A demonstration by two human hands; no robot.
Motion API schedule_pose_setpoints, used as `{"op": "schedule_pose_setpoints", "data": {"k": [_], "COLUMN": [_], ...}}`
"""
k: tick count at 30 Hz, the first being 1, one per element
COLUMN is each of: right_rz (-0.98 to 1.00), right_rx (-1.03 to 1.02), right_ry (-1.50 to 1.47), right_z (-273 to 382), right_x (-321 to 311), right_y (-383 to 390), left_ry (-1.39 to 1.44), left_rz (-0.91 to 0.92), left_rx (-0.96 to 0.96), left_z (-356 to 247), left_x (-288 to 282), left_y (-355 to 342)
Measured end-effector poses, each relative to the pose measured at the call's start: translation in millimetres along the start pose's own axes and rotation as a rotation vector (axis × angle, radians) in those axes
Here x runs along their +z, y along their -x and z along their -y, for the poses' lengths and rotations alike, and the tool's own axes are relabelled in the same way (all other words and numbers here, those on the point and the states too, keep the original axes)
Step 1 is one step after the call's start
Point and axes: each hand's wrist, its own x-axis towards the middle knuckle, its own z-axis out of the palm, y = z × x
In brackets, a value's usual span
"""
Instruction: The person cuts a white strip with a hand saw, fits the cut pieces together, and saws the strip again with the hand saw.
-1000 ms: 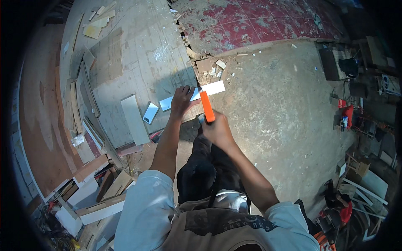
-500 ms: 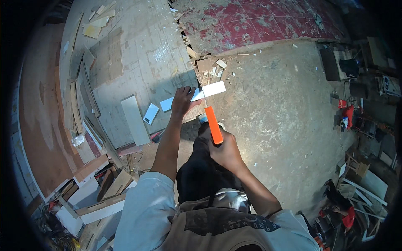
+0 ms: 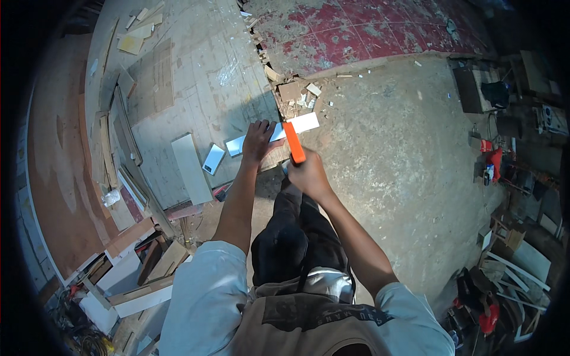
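At the edge of the wooden platform lies a narrow white board (image 3: 307, 123), its right end sticking out past the edge. My left hand (image 3: 259, 142) grips the board near its middle, fingers over the top and thumb at the near side. Just right of it, my right hand (image 3: 309, 172) is closed round an orange hand saw (image 3: 294, 142). The saw's orange part crosses over the board; its blade cannot be made out from above. Left of my left hand rest a pale phone (image 3: 214, 159) and a wider pale plank (image 3: 192, 169).
The wooden platform (image 3: 202, 77) spreads to the far left, with loose offcuts (image 3: 133, 43) on it. Wood scraps (image 3: 300, 98) lie beyond the board's end. Stacked planks (image 3: 148, 288) fill the lower left. Tools and boards (image 3: 510, 267) line the right side of the concrete floor (image 3: 392, 178).
My right hand has pushed the orange hand saw forward and slightly left, so it now overlaps the white board. My left hand stays in place on the board.
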Motion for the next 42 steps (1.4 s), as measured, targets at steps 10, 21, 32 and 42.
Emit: {"op": "schedule_pose_setpoints", "data": {"k": [10,21,32,42], "right_rz": [-0.019,-0.027,-0.012,0.032], "right_rx": [-0.051,-0.116,-0.095,-0.074], "right_ry": [0.037,0.042,0.002,0.015], "right_z": [10.2,16.6,6.2,22.9], "right_x": [4.2,-3.7,-2.8,-12.0], "right_y": [31.0,30.3,35.0,64.1], "left_ry": [-0.03,-0.021,0.011,-0.009], "left_rz": [-0.017,0.004,0.004,-0.003], "left_rx": [-0.023,-0.015,-0.028,-0.03], "left_z": [9.3,5.6,1.3,8.5], "left_x": [-3.8,-4.3,-6.6,-7.2], "left_y": [8.6,8.9,5.4,8.6]}}
